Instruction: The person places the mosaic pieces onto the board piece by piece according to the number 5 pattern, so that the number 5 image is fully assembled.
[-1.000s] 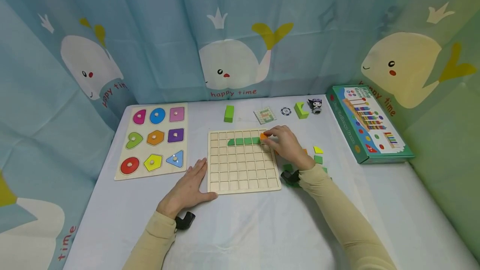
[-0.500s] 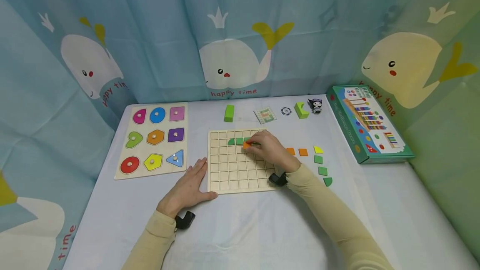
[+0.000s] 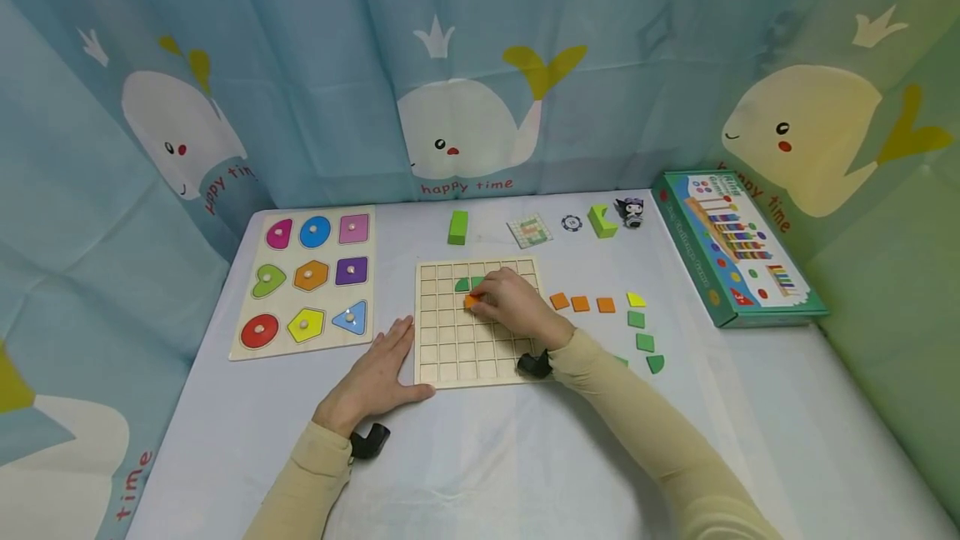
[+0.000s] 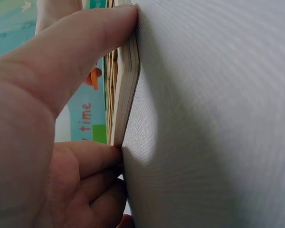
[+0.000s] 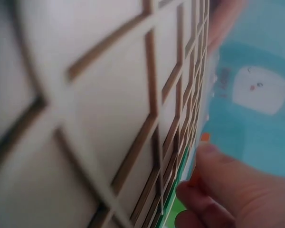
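Right hand (image 3: 513,307) now pinching small orange wooden tile (image 3: 471,301) further left over gridded wooden board (image 3: 457,348); flat, relaxed left hand (image 3: 371,377) steadying board's edge.

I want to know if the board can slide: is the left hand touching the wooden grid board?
Touching. The left wrist view shows the left hand with its thumb pressed against the edge of the grid board.

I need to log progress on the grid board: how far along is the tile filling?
Early stage. A few green tiles sit in the grid board's second row. The right hand pinches an orange tile over the third row; the left hand steadies the board's edge. Loose orange tiles and green pieces wait beside it; most cells are bare.
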`<state>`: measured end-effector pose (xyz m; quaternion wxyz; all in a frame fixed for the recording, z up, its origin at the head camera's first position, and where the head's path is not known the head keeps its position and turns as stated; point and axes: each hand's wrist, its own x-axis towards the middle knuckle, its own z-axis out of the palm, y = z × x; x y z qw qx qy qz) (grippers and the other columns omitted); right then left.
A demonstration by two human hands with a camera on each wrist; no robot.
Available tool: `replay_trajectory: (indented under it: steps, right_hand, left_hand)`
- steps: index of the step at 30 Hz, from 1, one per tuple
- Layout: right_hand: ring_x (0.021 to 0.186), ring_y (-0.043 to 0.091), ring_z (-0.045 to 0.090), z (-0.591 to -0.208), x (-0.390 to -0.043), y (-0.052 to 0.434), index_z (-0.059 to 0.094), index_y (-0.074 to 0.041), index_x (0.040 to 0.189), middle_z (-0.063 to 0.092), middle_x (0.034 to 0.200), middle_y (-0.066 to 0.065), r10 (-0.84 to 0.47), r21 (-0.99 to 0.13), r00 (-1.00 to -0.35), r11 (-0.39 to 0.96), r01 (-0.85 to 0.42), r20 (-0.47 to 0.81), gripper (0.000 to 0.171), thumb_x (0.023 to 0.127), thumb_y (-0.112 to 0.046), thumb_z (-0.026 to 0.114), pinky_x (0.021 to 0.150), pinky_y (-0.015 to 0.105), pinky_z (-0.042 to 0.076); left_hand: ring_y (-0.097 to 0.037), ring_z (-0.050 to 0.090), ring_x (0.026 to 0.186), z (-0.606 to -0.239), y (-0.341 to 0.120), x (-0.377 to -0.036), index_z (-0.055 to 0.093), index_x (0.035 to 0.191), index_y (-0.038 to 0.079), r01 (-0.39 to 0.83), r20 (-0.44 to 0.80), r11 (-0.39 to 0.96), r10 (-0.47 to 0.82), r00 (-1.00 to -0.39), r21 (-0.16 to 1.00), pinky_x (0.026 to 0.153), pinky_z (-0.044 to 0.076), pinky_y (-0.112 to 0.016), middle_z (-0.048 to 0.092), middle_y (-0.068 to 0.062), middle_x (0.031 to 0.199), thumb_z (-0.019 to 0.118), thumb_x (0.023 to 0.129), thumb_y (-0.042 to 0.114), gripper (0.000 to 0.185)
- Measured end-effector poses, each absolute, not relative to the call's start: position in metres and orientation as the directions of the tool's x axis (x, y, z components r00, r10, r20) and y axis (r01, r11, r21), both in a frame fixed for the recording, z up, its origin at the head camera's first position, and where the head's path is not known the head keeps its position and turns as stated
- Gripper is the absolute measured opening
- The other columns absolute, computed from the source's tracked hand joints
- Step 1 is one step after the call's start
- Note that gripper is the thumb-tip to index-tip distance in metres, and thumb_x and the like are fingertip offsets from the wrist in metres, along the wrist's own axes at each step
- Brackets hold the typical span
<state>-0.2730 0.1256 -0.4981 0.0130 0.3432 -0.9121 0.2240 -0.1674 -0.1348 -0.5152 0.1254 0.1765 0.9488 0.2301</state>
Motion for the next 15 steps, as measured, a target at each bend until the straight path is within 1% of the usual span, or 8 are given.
replay_trajectory:
  steps: [12, 15]
  right_hand:
    - [0.087, 0.021, 0.056, -0.499, -0.271, 0.114, 0.074, -0.005, 0.104, 0.069, 0.097, 0.005, -0.614, -0.353, -0.761, 0.677, -0.645, 0.213, 0.022, 0.088, -0.02, 0.075, 0.074, 0.032, 0.048]
    - [0.086, 0.021, 0.056, -0.499, -0.271, 0.113, 0.075, -0.005, 0.103, 0.068, 0.096, 0.004, -0.611, -0.34, -0.763, 0.686, -0.644, 0.211, 0.022, 0.088, -0.021, 0.076, 0.073, 0.032, 0.048]
  left_hand:
    - [-0.023, 0.01, 0.147, -0.517, -0.136, -0.168, 0.022, 0.153, -0.001, 0.291, -0.15, 0.829, 0.403, -0.903, 0.477, 0.118, 0.011, -0.039, 0.012, -0.009, 0.162, 0.074, 0.08, 0.053, 0.105]
    - [-0.022, 0.01, 0.147, -0.517, -0.136, -0.168, 0.022, 0.153, -0.001, 0.295, -0.15, 0.828, 0.406, -0.901, 0.476, 0.118, 0.01, -0.039, 0.012, -0.009, 0.162, 0.074, 0.081, 0.054, 0.105]
